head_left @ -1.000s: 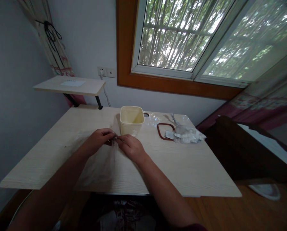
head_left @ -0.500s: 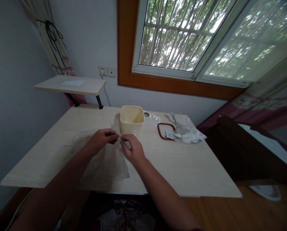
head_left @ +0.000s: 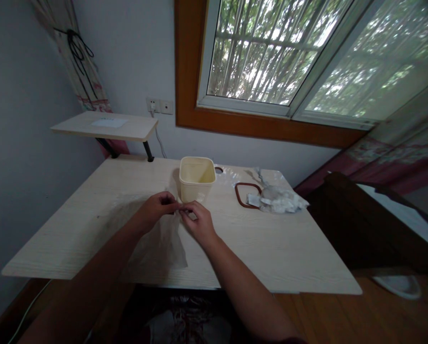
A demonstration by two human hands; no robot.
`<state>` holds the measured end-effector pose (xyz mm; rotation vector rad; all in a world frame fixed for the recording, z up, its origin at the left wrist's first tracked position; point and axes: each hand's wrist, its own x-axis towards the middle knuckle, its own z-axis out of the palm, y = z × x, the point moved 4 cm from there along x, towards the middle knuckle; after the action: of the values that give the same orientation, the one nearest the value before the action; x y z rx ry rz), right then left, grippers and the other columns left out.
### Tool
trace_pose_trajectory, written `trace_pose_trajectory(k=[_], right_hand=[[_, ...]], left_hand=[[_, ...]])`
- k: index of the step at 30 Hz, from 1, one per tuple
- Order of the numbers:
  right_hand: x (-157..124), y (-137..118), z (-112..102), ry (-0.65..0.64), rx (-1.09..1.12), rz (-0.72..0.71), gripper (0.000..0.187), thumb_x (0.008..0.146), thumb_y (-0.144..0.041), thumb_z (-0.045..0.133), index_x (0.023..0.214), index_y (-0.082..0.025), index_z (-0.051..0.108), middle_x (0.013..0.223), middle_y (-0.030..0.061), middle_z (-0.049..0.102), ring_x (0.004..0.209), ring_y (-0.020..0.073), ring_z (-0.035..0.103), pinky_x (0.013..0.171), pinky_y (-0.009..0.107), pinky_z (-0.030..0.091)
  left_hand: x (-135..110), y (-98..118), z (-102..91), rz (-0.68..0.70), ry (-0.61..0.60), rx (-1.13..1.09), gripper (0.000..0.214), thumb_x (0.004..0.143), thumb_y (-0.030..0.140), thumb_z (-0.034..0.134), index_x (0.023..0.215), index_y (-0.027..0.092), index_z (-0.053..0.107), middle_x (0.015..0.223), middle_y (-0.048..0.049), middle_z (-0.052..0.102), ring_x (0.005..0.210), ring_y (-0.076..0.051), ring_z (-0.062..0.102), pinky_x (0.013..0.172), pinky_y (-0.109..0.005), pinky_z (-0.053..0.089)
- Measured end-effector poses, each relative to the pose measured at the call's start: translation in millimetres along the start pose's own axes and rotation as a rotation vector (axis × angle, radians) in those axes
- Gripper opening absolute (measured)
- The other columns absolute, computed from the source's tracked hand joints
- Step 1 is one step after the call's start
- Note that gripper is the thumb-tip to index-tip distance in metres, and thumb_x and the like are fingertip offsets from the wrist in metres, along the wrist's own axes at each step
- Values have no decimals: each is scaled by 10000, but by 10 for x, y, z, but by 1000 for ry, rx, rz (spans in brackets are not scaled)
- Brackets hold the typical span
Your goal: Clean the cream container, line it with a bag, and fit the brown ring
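Observation:
A thin see-through plastic bag (head_left: 169,246) lies spread on the table below and left of my hands, its surface hard to tell from the wood. My left hand (head_left: 160,208) pinches the bag's upper edge between thumb and fingers. Right against it, my right hand (head_left: 197,220) pinches the same edge, and the fingertips of both hands meet. Just behind them stands a cream plastic bin (head_left: 196,188), upright, with slots low on its front wall.
To the right, a brown-red square ring (head_left: 238,196) lies partly under a clear bag of white items (head_left: 280,199). A raised shelf (head_left: 128,129) with a paper sheet (head_left: 109,123) stands at the back left of the table (head_left: 257,258). The window wall is behind.
My fingertips have come together at the bag's edge, where a small gap showed before. The bag's lower right corner has shifted slightly left.

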<state>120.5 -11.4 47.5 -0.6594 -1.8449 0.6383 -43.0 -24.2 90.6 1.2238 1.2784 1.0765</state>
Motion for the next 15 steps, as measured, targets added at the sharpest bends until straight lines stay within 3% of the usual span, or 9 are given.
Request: trace_pose_trajectory(k=[9,15], right_hand=[[-6,23,-29,52,39,73,38,889,-243,641,893,-218,669,825,20,666,764,157,644,734,290,539],[-32,93,57,-17,309,202,290,865,-344,704,1117,-220,634,976,43,679,811,158,690,748,297,592]], left_hand=[[-4,29,47,28,30,-38,453,576,420,882,742,184,534,672,46,569,650,-121,540,640,-257,435],[79,-24,75,93,82,-64,421,626,435,867,852,171,629,736,11,636,715,-149,606,696,-276,470]])
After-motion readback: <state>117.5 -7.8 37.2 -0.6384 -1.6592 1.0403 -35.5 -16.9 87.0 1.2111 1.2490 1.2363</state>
